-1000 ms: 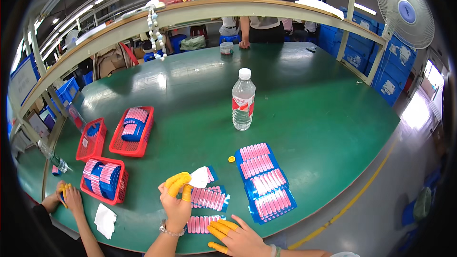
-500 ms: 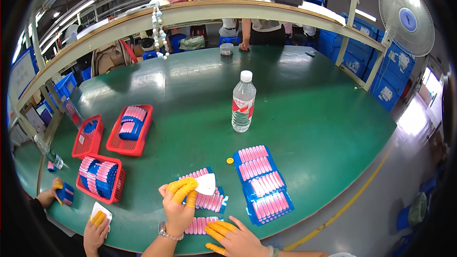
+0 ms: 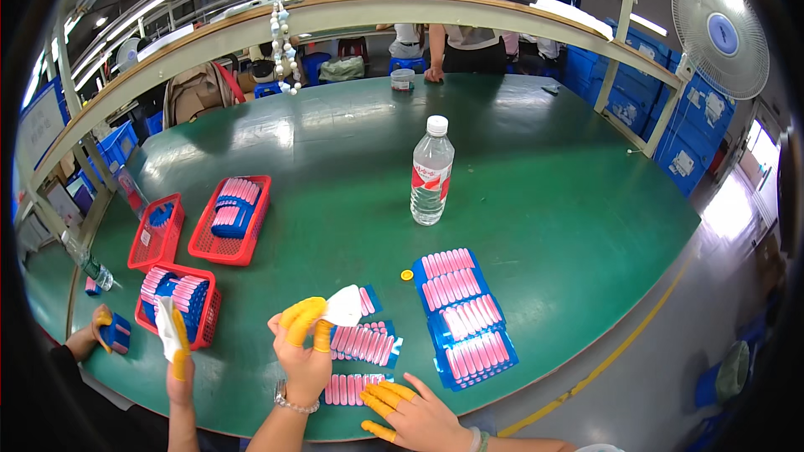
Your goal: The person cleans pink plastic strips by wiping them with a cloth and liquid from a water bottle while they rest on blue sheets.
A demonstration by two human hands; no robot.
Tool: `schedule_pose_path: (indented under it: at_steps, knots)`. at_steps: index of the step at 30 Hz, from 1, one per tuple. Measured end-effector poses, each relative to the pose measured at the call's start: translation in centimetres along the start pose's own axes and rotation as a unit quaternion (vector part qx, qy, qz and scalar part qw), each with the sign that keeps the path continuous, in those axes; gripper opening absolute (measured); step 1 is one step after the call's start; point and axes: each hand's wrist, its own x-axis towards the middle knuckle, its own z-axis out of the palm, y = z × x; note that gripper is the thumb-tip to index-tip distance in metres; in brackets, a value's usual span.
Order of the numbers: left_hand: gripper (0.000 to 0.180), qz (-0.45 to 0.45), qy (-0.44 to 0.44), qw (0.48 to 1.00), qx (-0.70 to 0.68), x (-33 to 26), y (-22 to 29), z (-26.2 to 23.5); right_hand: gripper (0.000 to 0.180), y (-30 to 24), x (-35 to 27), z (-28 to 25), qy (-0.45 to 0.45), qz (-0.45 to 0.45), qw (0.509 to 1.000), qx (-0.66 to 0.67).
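My left hand (image 3: 303, 360), wearing yellow finger cots and a wristwatch with a beaded bracelet, pinches a folded white wipe (image 3: 343, 307). Below the wipe lie blue strips with rows of pink oval pieces (image 3: 362, 343). My right hand (image 3: 423, 418), also in yellow finger cots, has its fingers stretched out, fingertips at the right end of the nearest strip (image 3: 345, 389). To the right, overlapping blue strips with pink pieces (image 3: 469, 318) form a column. A small yellow disc (image 3: 407, 275) lies beside that column's upper left.
At left, a co-worker's hands hold a white wipe (image 3: 170, 331) and a blue strip (image 3: 117, 335). Red baskets (image 3: 195, 247) with strips stand nearby. A water bottle (image 3: 430, 176) stands mid-table. A shelf beam (image 3: 352, 17) spans the far side; a fan (image 3: 722, 33) hangs right.
My left hand has moved slightly left with the wipe, uncovering more of the strips. My right hand stays nearly in place. The co-worker's wipe has risen toward the near red basket.
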Motion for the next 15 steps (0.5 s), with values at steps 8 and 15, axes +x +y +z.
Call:
schedule_pose_path:
  at_steps: [8, 15]
  knots:
    - [0.015, -0.196, 0.18, 0.917, -0.298, 1.4, -2.1, -0.7, 0.045, 0.1, 0.8, 0.2, -0.03, -0.003, 0.998, -0.048]
    - [0.021, 0.018, 0.043, 0.998, -0.034, 1.0, -2.2, -2.1, 0.048, 0.1, 0.2, 1.2, -0.043, -0.003, 0.998, -0.037]
